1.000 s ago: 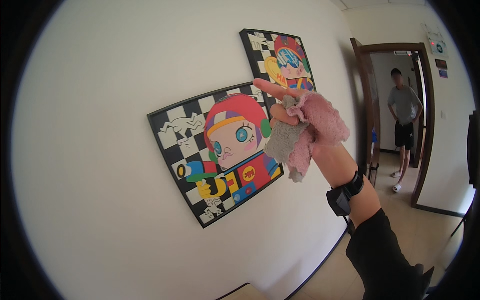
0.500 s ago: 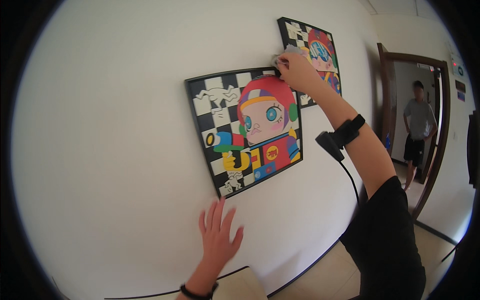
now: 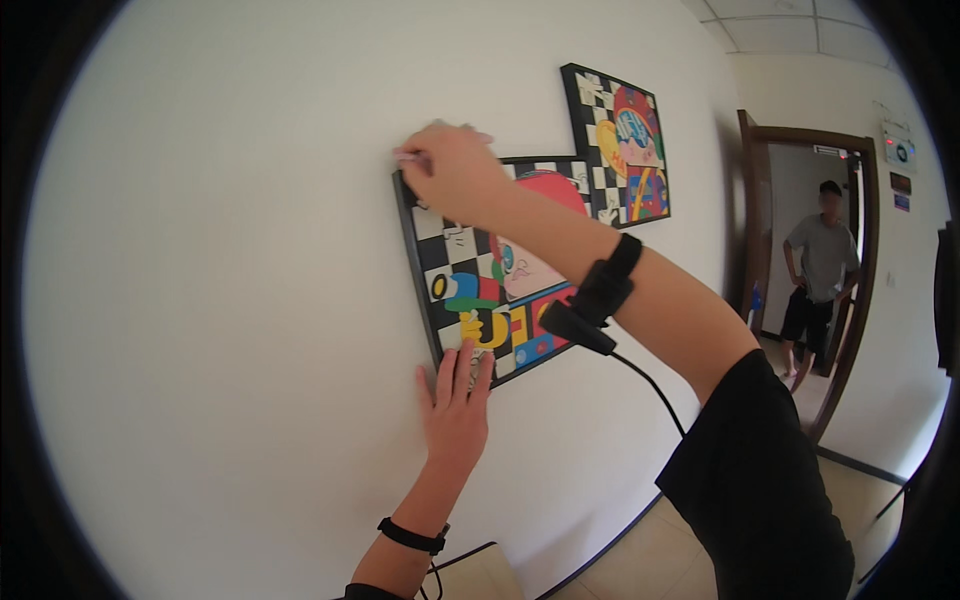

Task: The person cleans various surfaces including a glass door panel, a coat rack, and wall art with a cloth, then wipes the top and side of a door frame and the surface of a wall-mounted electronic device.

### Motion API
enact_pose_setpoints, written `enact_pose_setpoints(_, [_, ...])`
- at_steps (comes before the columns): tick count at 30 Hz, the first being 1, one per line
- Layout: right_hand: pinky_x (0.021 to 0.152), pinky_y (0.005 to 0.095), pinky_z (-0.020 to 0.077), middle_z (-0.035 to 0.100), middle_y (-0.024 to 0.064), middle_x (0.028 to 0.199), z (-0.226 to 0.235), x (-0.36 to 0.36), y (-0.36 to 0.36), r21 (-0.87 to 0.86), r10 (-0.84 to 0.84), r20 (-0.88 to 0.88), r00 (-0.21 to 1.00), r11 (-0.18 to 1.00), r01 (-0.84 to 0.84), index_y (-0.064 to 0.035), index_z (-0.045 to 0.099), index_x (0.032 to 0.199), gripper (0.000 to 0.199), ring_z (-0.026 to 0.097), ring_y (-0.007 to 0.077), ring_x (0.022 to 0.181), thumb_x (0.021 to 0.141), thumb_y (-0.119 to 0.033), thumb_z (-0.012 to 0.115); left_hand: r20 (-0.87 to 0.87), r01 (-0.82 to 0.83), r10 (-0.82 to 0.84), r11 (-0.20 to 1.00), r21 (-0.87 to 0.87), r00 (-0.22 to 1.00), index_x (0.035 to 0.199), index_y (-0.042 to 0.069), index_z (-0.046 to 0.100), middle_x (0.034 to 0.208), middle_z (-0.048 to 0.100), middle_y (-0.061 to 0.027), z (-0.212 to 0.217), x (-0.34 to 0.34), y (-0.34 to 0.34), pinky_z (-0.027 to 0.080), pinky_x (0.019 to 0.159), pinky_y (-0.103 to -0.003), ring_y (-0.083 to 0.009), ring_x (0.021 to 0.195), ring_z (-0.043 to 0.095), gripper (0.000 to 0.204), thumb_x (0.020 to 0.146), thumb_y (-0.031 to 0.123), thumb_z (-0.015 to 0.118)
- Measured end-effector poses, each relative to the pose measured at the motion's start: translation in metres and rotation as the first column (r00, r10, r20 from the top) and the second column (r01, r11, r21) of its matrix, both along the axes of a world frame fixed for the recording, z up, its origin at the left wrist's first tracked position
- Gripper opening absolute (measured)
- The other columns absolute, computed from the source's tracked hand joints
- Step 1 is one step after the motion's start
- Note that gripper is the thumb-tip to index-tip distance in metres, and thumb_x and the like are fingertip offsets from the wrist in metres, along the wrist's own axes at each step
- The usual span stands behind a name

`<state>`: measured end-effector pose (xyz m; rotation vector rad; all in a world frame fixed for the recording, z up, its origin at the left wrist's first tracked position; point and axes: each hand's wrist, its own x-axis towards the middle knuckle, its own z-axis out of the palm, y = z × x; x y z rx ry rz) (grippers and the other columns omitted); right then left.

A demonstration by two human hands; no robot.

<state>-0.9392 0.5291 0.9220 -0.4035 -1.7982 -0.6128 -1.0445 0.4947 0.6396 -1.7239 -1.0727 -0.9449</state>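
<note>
A framed cartoon picture (image 3: 520,320) with a black-and-white checked background hangs on the wall in front of me. At its upper left corner, my right hand (image 3: 452,172) is closed around a crumpled grey cloth (image 3: 404,156); only small bits stick out past the fingers. My right forearm crosses in front of the picture and hides part of the painted head. The fingers of my left hand (image 3: 458,420) lie stretched out against the picture's lower left corner, holding nothing.
A second framed picture (image 3: 622,145) hangs farther right and higher. Beyond it, a person (image 3: 825,245) stands in a brown-framed doorway (image 3: 868,270). A light-coloured surface with a dark edge (image 3: 485,575) is low in front. A cable (image 3: 655,390) trails from my right wrist device.
My right hand has moved left along the top of the frame, from the right corner to the left one, with the cloth. My left hand has risen onto the lower left corner.
</note>
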Motion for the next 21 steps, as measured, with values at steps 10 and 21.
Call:
enact_pose_setpoints(10, [0.083, 0.0395, 0.0478, 0.066, 0.0147, 0.093, -0.006, 0.046, 0.004, -0.171, 0.147, 0.073, 0.986, 0.976, -0.133, -0.0042, 0.068, 0.104, 0.023, 0.062, 0.0309, 0.091, 0.089, -0.014, 0.054, 0.1, -0.027, 0.027, 1.0, 0.003, 0.995, 0.136, 0.021, 0.052, 0.15, 0.042, -0.0076, -0.006, 0.006, 0.004, 0.018, 0.114, -0.061, -0.0302, 0.137, 0.036, 0.064, 0.076, 0.017, 0.075])
enact_pose_setpoints(21, [0.09, 0.0447, 0.0469, 0.066, 0.0122, 0.102, -0.017, 0.16, 0.073, 0.022, -0.342, -0.148, 0.928, 0.937, 0.349, -0.0068, 0.07, 0.099, 0.024, 0.059, 0.0323, 0.104, 0.088, -0.018, 0.051, 0.073, 0.002, -0.002, 1.0, 0.005, 0.997, 0.135, 0.015, 0.055, 0.15, 0.041, -0.0124, -0.004, 0.007, 0.004, 0.027, 0.113, -0.057, -0.0351, 0.137, 0.034, 0.063, 0.075, 0.009, 0.074])
